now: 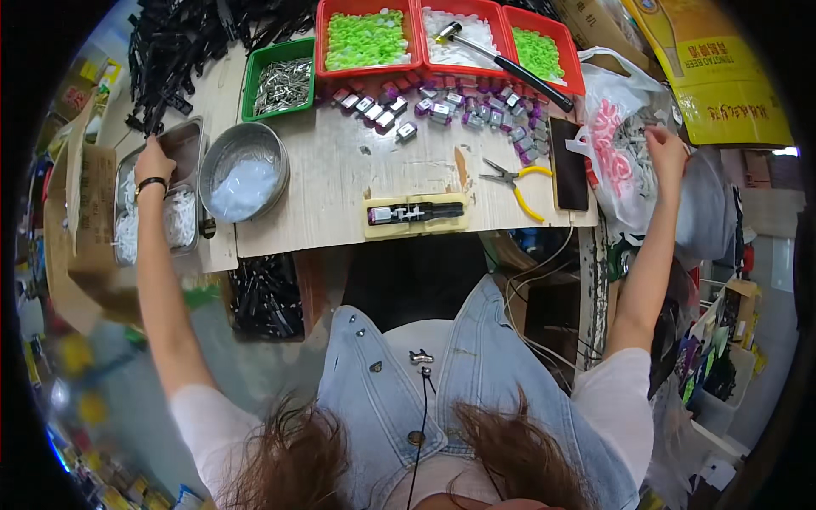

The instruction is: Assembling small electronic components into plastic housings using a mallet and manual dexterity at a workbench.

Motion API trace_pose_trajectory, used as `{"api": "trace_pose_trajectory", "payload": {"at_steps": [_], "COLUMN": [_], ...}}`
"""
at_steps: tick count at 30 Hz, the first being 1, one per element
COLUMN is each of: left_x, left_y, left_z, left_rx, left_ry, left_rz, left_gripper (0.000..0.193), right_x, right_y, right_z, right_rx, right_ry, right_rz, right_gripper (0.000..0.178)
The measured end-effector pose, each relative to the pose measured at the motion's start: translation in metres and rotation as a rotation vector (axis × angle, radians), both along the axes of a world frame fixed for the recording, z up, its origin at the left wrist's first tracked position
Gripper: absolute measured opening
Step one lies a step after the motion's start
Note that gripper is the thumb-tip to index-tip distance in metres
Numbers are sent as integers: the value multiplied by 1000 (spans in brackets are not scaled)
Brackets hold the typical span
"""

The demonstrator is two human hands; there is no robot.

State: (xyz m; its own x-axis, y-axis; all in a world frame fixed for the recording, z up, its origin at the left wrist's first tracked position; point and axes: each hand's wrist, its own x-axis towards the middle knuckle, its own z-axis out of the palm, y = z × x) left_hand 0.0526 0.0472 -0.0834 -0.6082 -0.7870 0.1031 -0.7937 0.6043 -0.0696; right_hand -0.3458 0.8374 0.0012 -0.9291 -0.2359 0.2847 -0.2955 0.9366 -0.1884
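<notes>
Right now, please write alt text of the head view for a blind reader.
A person reaches both arms out over a cluttered workbench: the left hand over a metal tray, the right hand into a plastic bag. Yellow-handled pliers lie between.

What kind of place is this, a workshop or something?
Most likely a small hand-assembly workbench. Red trays hold sorted green and white small parts, rows of purple-and-silver pieces lie on the wooden table, and yellow-handled pliers sit ready.

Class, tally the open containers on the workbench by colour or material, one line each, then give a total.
Red trays: 3
Green tray: 1
Metal round bowl: 1
Metal rectangular pans: 2
Total: 7
</notes>
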Motion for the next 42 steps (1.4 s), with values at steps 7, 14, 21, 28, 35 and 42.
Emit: {"api": "trace_pose_trajectory", "payload": {"at_steps": [7,14,21,28,35,42], "left_x": [61,67,50,46,38,62], "left_y": [-29,-16,80,204,214,256], "left_z": [-1,15,63,49,40,75], "left_rx": [85,76,371,359,355,629], "left_ry": [59,191,738,507,469,961], "left_rz": [-219,-252,-405,-679,-721,-427], "left_gripper": [18,16,19,11,10,14], "right_x": [-121,-185,-96,41,206,272], "right_y": [15,55,72,-32,-237,-329], "right_z": [-95,-109,-53,4,32,-6], "right_rx": [40,497,-482,-1072,-750,-797], "right_ry": [-78,-74,-223,-482,-540,-979], "right_rz": [190,39,113,386,615,1004], "right_gripper": [41,32,29,29,27,25]}}
